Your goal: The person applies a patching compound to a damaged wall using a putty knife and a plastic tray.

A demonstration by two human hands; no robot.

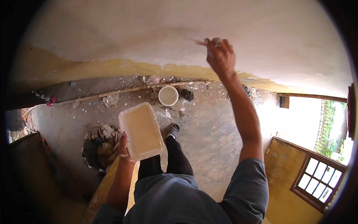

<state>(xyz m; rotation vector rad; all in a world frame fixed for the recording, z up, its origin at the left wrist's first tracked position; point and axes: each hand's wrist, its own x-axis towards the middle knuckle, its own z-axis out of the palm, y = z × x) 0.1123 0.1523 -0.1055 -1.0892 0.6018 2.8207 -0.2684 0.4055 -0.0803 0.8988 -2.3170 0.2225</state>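
My left hand [126,148] holds up a rectangular tub [159,139] by its left side, fingers hidden beneath it. The tub is pale cream, with smears of white paste along its rim. My right hand [222,58] is raised at the wall [149,41], closed around a tool [201,42] with a thin edge pointing left. The tool looks like a putty knife seen edge-on; the fingers cover most of it and it is slightly blurred. Greyish-white coating covers the upper wall, ending raggedly above a yellow band [126,66].
A white bucket [160,98] stands on the floor near the wall. Along the wall base lies a long wooden pole [119,92] among white splatters and scraps. A heap of crumpled paper and bags [106,143] lies left. A windowed yellow door [287,168] stands right, by a bright doorway.
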